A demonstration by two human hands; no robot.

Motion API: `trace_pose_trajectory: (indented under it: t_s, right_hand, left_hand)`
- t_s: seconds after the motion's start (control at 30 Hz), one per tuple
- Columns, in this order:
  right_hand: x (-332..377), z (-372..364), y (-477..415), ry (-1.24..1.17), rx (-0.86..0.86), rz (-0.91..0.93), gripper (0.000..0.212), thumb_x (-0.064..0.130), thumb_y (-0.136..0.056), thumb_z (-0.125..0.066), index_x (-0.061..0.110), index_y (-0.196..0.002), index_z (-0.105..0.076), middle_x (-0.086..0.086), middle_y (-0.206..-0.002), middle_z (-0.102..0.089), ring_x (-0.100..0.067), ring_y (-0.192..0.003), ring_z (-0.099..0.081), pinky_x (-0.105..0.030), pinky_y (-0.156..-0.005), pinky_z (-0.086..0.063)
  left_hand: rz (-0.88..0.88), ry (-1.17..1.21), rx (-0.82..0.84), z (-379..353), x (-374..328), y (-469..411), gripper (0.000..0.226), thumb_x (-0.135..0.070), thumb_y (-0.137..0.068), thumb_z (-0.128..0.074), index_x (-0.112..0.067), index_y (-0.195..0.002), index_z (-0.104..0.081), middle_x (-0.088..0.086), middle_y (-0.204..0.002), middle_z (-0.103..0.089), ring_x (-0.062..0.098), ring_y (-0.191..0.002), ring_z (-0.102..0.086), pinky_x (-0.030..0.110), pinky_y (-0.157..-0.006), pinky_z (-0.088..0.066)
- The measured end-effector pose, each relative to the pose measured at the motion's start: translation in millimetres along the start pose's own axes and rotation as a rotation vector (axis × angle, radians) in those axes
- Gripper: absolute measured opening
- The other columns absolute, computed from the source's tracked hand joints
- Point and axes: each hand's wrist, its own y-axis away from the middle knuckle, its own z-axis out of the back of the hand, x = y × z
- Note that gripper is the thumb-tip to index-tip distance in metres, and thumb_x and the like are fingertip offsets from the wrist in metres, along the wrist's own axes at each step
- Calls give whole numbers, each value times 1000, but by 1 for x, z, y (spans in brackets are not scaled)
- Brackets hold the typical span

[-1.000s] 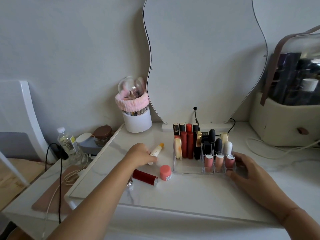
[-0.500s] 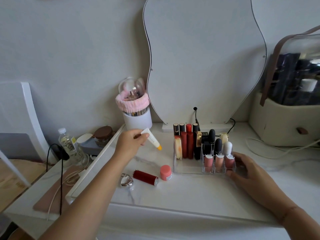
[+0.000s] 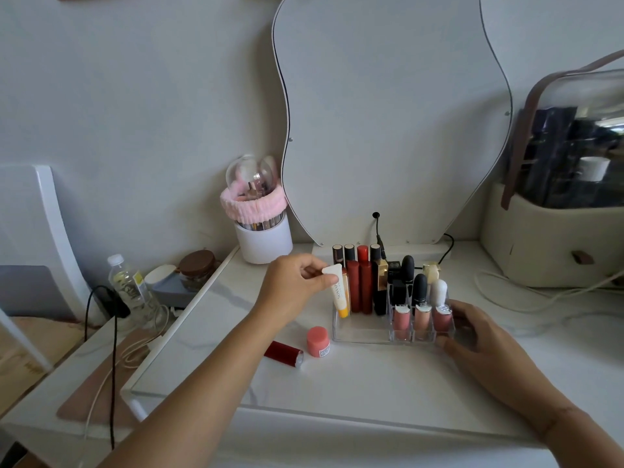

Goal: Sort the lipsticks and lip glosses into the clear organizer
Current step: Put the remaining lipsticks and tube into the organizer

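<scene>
My left hand pinches the flat end of a white tube with a yellow cap, held upright, cap down, inside the left end of the clear organizer. Several red, black and pink lipsticks and glosses stand in the organizer. My right hand grips the organizer's front right corner. A dark red lipstick lies on the marble top in front of the organizer, partly behind my left forearm, next to a small pink jar.
A white brush holder with a pink headband stands at the back left, a wavy mirror behind the organizer, a beige cosmetic case on the right. A water bottle, cables and jars sit on the lower shelf at left.
My left hand picked the white tube up from the table, carried it right and turned it cap down into the organizer's left end. The right hand stayed on the organizer.
</scene>
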Motion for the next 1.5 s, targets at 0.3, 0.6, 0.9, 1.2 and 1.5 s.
trace_pose_trajectory:
  t_s: [0.3, 0.6, 0.9, 1.2, 1.5]
  right_hand:
    - [-2, -1, -1, -9, 0, 1, 49, 23, -78, -70, 29, -123, -51, 9, -112, -60, -7, -101, -57, -20, -81, -39]
    - [-5, -2, -2, -16, 1, 1, 50, 25, -78, -70, 30, -124, -51, 13, -112, -59, -6, -102, -57, -21, -82, -40]
    - [-5, -2, -1, -10, 0, 11, 49, 26, -78, -70, 34, -122, -50, 13, -112, -59, -5, -101, -57, -21, -81, -40]
    - [-6, -2, -2, 24, 0, 4, 51, 27, -77, -70, 30, -124, -50, 10, -112, -59, -9, -99, -57, -23, -79, -40]
    - [-1, -1, 0, 29, 2, -1, 50, 27, -78, -70, 28, -124, -51, 7, -113, -60, -12, -100, -57, -26, -82, -40]
  left_hand:
    - [-41, -89, -10, -11, -1, -2, 18, -13, -67, -80, -24, -75, -69, -7, -65, -64, -3, -53, -51, 7, -53, -42]
    - [-59, -108, -20, -11, 0, -1, 17, -16, -67, -81, -19, -79, -69, -6, -68, -64, -2, -55, -51, 9, -54, -44]
    - [-53, -71, 35, -5, 4, 4, 24, -19, -65, -83, -21, -84, -69, 1, -76, -68, 3, -62, -56, 12, -60, -47]
    - [116, -201, 393, 75, 51, 27, 43, -39, -59, -84, -38, -99, -66, -21, -95, -68, -5, -91, -58, 15, -78, -39]
    - [176, -331, 557, 75, 69, 37, 32, -31, -59, -86, -34, -88, -71, -13, -94, -62, 0, -75, -58, 16, -73, -47]
